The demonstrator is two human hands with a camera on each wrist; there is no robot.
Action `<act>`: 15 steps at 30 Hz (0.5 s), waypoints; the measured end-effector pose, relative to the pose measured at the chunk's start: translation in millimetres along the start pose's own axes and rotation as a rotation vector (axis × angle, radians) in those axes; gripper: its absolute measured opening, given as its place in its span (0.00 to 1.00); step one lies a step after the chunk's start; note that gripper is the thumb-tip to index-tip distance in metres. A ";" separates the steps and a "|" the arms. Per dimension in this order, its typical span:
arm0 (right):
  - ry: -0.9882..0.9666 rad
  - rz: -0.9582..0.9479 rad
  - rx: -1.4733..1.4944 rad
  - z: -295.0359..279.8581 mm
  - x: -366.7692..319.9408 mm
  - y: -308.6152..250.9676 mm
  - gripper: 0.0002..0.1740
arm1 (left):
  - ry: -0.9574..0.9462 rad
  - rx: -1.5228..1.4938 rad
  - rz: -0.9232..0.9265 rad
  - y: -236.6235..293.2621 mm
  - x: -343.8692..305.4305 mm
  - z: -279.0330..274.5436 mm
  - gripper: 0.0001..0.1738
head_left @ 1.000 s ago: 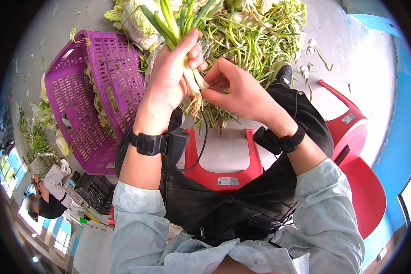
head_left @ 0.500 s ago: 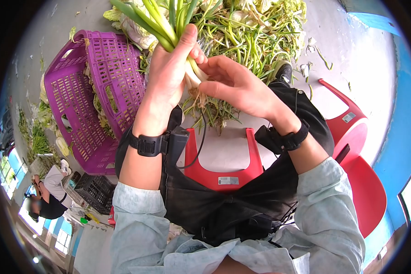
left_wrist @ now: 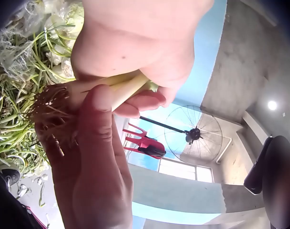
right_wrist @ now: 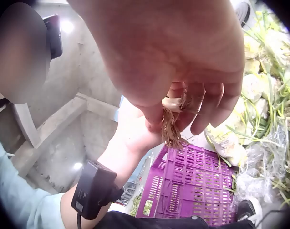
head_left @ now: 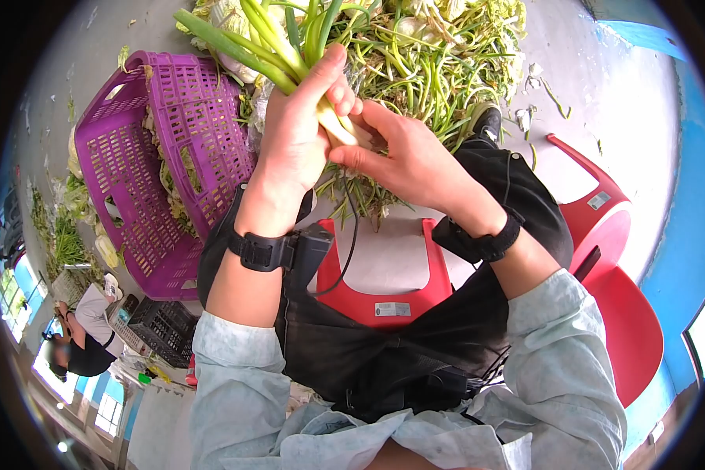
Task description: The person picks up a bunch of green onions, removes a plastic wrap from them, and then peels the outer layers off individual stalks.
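Note:
In the head view my left hand (head_left: 290,133) grips a small bunch of scallions (head_left: 335,127) round the stalks, thumb along the top. Their green leaves fan up and to the left, beyond the fist. My right hand (head_left: 415,160) pinches the white lower ends between thumb and fingers, close beside the left hand. In the left wrist view the right thumb (left_wrist: 101,102) lies on the white stems, with stringy brown roots (left_wrist: 54,102) spread over the fingers. The right wrist view has the roots (right_wrist: 171,131) hanging down beside the thumb.
A heap of loose scallions and leaves (head_left: 439,78) covers the floor ahead. Left of it lies a tipped purple crate (head_left: 204,117). Red plastic stools (head_left: 384,301) stand below and at the right (head_left: 630,329). Another person (head_left: 82,333) is at the far left.
The scallions' leaves have swung left, and their root ends have tilted right. My right hand has come over the root ends, hiding the roots in the head view.

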State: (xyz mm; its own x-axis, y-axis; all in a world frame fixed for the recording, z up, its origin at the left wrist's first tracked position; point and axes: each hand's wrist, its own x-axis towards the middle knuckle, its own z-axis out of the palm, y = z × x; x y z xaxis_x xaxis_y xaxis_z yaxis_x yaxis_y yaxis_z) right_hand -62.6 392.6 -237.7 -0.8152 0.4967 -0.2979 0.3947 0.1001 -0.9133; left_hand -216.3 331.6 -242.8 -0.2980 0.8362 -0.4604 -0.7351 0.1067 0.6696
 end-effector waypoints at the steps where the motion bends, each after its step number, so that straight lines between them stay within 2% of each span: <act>1: -0.019 0.024 -0.023 -0.5 -0.2 -0.8 0.26 | -0.017 -0.020 -0.018 0.6 0.0 -1.7 0.11; 8: -0.015 0.027 -0.007 -6.1 -0.8 -8.2 0.27 | -0.027 -0.183 -0.083 9.7 -0.8 1.3 0.10; 11: -0.015 0.031 -0.023 -7.0 -1.8 -9.3 0.27 | -0.126 -0.213 -0.075 6.6 2.2 -4.6 0.13; 15: -0.043 0.047 -0.049 -8.3 -1.6 -6.5 0.26 | -0.104 -0.126 -0.056 4.2 4.7 -2.9 0.18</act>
State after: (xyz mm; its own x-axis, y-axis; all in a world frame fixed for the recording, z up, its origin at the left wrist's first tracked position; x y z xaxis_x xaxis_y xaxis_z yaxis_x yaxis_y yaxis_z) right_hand -60.3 398.3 -229.0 -0.8123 0.4641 -0.3533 0.4527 0.1197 -0.8836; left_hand -222.5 334.5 -243.8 -0.1944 0.8827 -0.4279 -0.8211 0.0922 0.5633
